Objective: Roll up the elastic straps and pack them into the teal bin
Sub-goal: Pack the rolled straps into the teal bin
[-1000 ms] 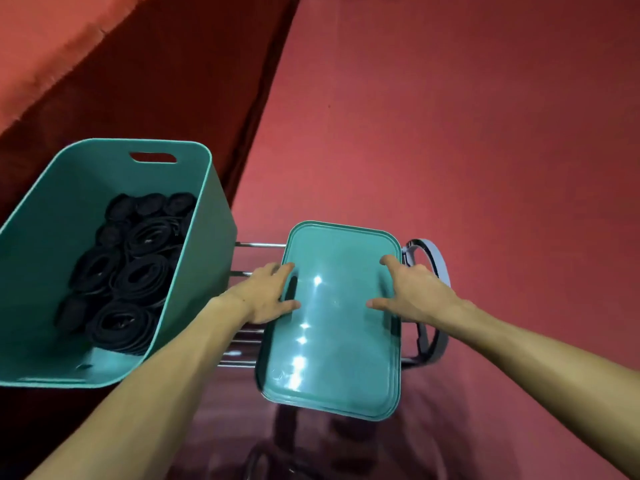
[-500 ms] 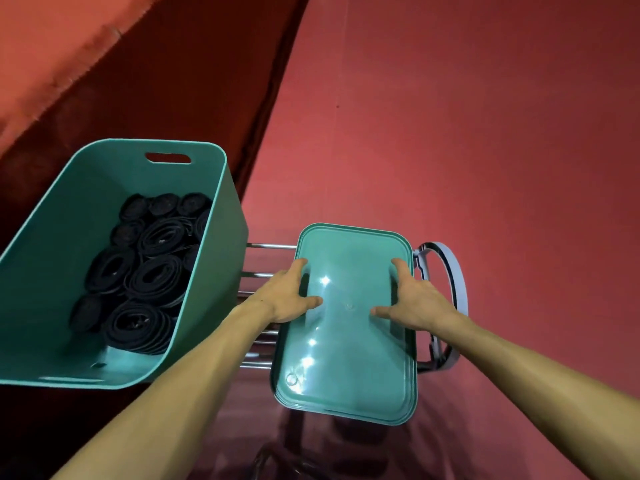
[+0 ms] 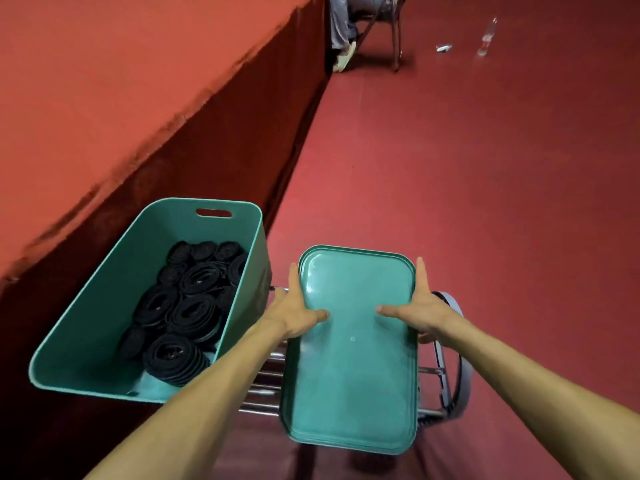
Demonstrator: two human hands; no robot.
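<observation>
The teal bin (image 3: 104, 289) stands at lower left and holds several black rolled elastic straps (image 3: 194, 306) packed side by side. To its right is the matching teal lid (image 3: 353, 375), top side up, over a metal rack. My left hand (image 3: 294, 311) grips the lid's left edge and my right hand (image 3: 415, 308) grips its right edge. Both thumbs lie across the top, the index fingers run along the sides, and the other fingers are hidden under the rim.
A metal rack with a grey curved frame (image 3: 457, 375) sits under the lid. A red-draped table (image 3: 104, 98) runs along the left. Far back are a seated person's legs (image 3: 343, 29), a chair (image 3: 396, 39) and a bottle (image 3: 485, 39) on the red floor.
Both hands slid from resting on top of the lid to gripping its side edges. The view tilted up, showing more floor and the far chair.
</observation>
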